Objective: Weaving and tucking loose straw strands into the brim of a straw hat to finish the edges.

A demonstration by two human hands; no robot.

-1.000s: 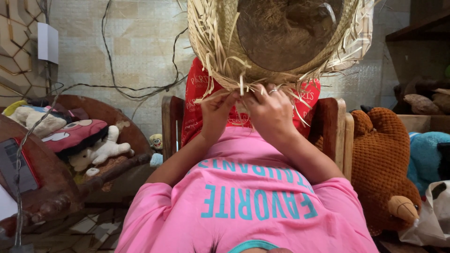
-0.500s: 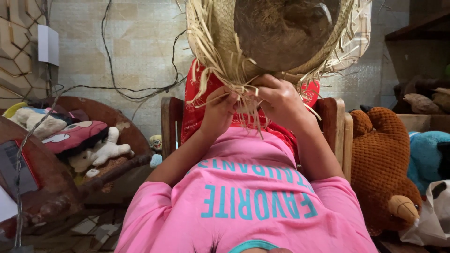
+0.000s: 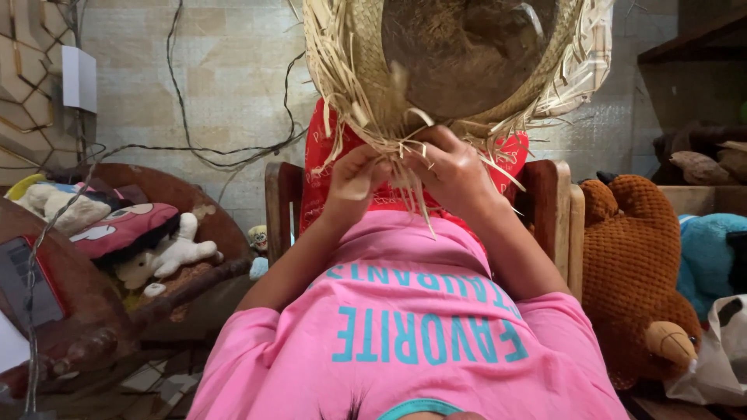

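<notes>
White wall box (image 3: 80, 78): mounted far left of the straw hat, high on the tiled wall. Dark cables (image 3: 187, 148): draped across the wall, left of the hat.

Red plush cushion (image 3: 128, 229) and white plush toy (image 3: 167, 253): heaped on a round rusty surface, down and well left of the hat.

Wooden chair (image 3: 552, 210): stood behind and below the hat. Red patterned cloth (image 3: 327, 155): hung over the chair back, directly behind the hat's lower brim.

Left hand (image 3: 354, 183): raised to the underside of the hat's brim, fingers curled narrow and pinched on the loose straw ends (image 3: 416, 194).

Straw hat (image 3: 459, 62): held up at top centre, hollow crown turned toward the camera, brim ragged and unfinished along its lower edge.

Right hand (image 3: 451, 175): pressed against the same lower brim, touching the left, fingers bent close and gripped around the same bundle of ends. Exact fingertip contact hidden by straw.

Pink printed shirt (image 3: 412, 334): filled the foreground below the hat.

Brown teddy bear (image 3: 638, 264) and blue plush toy (image 3: 712, 249): slumped down and right of the hat, beside the chair.

Risk, as judged: dry ends likely to snap if bent too sharply; pinched bundle liable to slip free and loosen the brim's weave if either grip eased; hat apt to tip, supported only at its lower edge.
</notes>
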